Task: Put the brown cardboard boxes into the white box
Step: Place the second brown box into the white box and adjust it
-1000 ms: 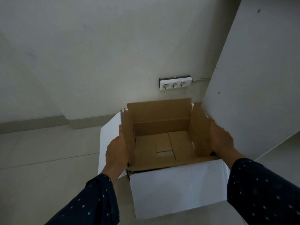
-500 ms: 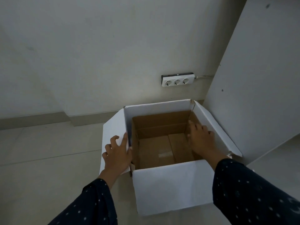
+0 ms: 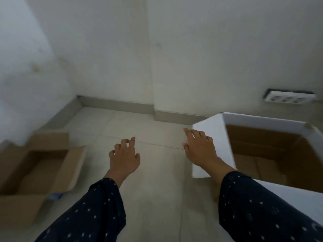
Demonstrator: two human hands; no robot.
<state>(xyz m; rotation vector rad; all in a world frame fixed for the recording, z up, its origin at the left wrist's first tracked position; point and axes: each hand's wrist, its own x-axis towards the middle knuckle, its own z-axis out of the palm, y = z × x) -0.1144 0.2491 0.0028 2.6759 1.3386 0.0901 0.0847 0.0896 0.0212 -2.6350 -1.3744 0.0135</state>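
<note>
Both hands empty, fingers spread: left hand [image 3: 124, 158], right hand [image 3: 199, 148]. Risk: open flaps of brown box [image 3: 37, 173] at floor's left edge snagging white box [image 3: 212, 137] rim.

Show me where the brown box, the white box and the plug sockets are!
brown box [image 3: 37, 173]: head view, on its open inside.
white box [image 3: 212, 137]: head view, on its white left flap.
plug sockets [image 3: 289, 98]: head view, on the middle socket.

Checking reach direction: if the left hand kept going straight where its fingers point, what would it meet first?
Probably nothing: the left hand points over bare floor toward the baseboard; the open brown box lies off left.
</note>
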